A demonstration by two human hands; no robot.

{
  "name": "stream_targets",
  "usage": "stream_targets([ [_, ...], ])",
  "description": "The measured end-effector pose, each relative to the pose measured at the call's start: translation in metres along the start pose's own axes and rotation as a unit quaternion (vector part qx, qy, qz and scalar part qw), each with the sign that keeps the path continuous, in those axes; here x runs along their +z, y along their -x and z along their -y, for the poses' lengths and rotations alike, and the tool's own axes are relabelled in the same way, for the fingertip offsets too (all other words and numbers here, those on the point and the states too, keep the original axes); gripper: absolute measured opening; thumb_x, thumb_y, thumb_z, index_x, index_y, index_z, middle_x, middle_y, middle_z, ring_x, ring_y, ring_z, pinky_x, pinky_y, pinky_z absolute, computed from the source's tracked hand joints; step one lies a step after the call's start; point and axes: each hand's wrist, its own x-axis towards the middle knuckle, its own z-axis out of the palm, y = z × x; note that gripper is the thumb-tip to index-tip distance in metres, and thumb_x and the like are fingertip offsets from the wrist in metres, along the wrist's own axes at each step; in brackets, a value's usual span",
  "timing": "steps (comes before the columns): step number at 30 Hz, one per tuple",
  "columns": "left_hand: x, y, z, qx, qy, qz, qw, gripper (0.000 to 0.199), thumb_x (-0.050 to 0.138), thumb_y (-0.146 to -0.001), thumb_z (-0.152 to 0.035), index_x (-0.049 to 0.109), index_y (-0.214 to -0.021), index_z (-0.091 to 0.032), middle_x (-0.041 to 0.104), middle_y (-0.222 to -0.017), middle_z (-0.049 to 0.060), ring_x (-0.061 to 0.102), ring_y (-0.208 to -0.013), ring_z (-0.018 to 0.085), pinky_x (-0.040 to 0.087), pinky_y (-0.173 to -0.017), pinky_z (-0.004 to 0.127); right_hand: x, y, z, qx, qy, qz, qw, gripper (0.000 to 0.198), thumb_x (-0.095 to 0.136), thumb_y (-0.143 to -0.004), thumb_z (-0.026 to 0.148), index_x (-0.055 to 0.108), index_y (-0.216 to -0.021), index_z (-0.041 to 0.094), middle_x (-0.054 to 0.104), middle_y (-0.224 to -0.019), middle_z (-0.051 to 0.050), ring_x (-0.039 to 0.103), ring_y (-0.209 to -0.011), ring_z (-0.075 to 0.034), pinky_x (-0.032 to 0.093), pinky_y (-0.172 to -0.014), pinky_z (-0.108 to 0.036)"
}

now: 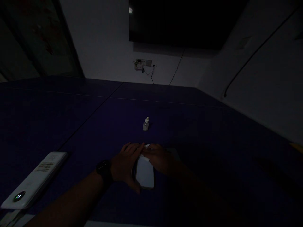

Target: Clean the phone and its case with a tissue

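A phone (145,175) lies on the dark blue table, its pale, blank screen facing up. My left hand (125,162), with a dark watch (104,170) on the wrist, lies along the phone's left side. Its fingers are stretched out toward the top edge and its thumb is spread near the lower left corner. My right hand (158,159) is closed over a small white wipe (145,158), pressing it on the upper part of the screen. Most of the wipe is hidden under the fingers, and the two hands' fingertips meet there. Beyond them stands a small dropper-type bottle (145,125) with a white cap.
A white power bank (35,179) with a lit round display lies at the left, a cable at its near end. A seam (90,121) crosses the table (113,116). On the far wall are a large dark screen (180,22) and sockets (144,63) with cables. The room is dim.
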Motion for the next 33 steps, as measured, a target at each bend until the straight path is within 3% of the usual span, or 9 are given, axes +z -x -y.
stream_targets([
  [5, 0.0, 0.001, 0.0, 0.005, 0.0, -0.006, 1.0, 0.159, 0.074, -0.044, -0.093, -0.001, -0.163, -0.019, 0.035, -0.159, 0.024, 0.035, -0.142, 0.05, 0.013, -0.118, 0.068, -0.002, 0.0, 0.002, -0.035, -0.006, 0.021, 0.999, 0.044, 0.058, -0.087, 0.006, 0.069, -0.125, 0.025, 0.07, -0.127, -0.006, 0.059, -0.119, -0.023, 0.046, -0.099, -0.038],
  [10, 0.0, 0.002, 0.001, 0.005, -0.004, 0.002, 1.0, 0.159, 0.072, -0.045, -0.094, -0.005, -0.163, -0.02, 0.033, -0.16, 0.025, 0.033, -0.144, 0.049, 0.014, -0.119, 0.068, -0.004, -0.002, 0.005, 0.023, 0.019, 0.023, 0.999, 0.045, 0.055, -0.086, 0.002, 0.069, -0.124, 0.023, 0.07, -0.127, -0.008, 0.06, -0.113, -0.024, 0.046, -0.096, -0.04],
  [15, 0.0, 0.002, 0.001, 0.002, -0.004, 0.005, 1.0, 0.158, 0.07, -0.047, -0.095, -0.005, -0.163, -0.019, 0.033, -0.16, 0.025, 0.033, -0.145, 0.049, 0.014, -0.119, 0.068, -0.012, -0.002, 0.007, -0.022, 0.013, 0.06, 0.998, 0.045, 0.058, -0.086, 0.006, 0.068, -0.127, 0.021, 0.071, -0.125, -0.007, 0.059, -0.114, -0.025, 0.044, -0.097, -0.04],
  [20, -0.001, 0.001, 0.0, 0.002, -0.004, 0.003, 1.0, 0.156, 0.071, -0.046, -0.095, 0.0, -0.163, -0.019, 0.034, -0.16, 0.024, 0.034, -0.144, 0.049, 0.014, -0.119, 0.067, -0.017, 0.008, 0.008, -0.015, 0.018, 0.054, 0.998, 0.041, 0.06, -0.087, 0.011, 0.068, -0.127, 0.017, 0.07, -0.129, -0.01, 0.059, -0.113, -0.026, 0.044, -0.097, -0.041],
  [29, -0.001, 0.001, 0.001, -0.005, -0.008, 0.007, 1.0, 0.157, 0.072, -0.045, -0.094, 0.0, -0.163, -0.019, 0.034, -0.16, 0.024, 0.034, -0.144, 0.048, 0.013, -0.119, 0.067, -0.009, 0.011, 0.02, -0.065, 0.013, 0.059, 0.996, 0.036, 0.06, -0.091, 0.016, 0.069, -0.126, 0.022, 0.069, -0.134, -0.002, 0.057, -0.117, -0.025, 0.041, -0.101, -0.04],
  [33, -0.001, 0.001, 0.001, 0.0, -0.008, 0.006, 1.0, 0.157, 0.072, -0.044, -0.094, 0.002, -0.163, -0.019, 0.035, -0.159, 0.025, 0.034, -0.143, 0.049, 0.015, -0.119, 0.067, -0.012, 0.015, 0.015, -0.038, 0.02, 0.054, 0.998, 0.037, 0.06, -0.091, 0.016, 0.069, -0.126, 0.021, 0.068, -0.135, -0.004, 0.059, -0.115, -0.025, 0.043, -0.096, -0.039],
])
